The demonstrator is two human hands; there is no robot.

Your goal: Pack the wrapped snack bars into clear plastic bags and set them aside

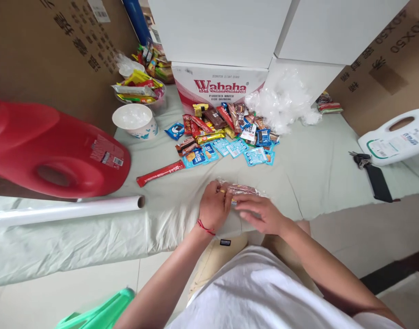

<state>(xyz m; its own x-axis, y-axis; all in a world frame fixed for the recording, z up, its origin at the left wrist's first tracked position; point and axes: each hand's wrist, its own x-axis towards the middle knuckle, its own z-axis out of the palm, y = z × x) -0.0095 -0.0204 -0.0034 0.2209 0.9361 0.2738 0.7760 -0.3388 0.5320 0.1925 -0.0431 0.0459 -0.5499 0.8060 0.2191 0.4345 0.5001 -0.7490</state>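
A clear plastic bag (260,192) with brown-wrapped snack bars (242,188) in it lies near the front edge of the cloth-covered table. My left hand (214,206), with a ring and a red string bracelet, curls its fingers onto the bag's left end. Stretched across the near side of the bag is my right hand (260,212), its fingers extended and the thumb apart. Part of the bag is hidden under both hands. Just beyond lies a loose pile of wrapped snacks (216,123), with light-blue sachets (237,147) and a long red stick packet (159,173) on its near side.
A red jug (69,151) and a white film roll (65,210) lie left. Behind are a paper bowl (136,121), a snack tub (141,91), a Wahaha carton (219,87) and crumpled clear bags (285,103). Right: a white jug (397,137) and keys with a black case (377,180).
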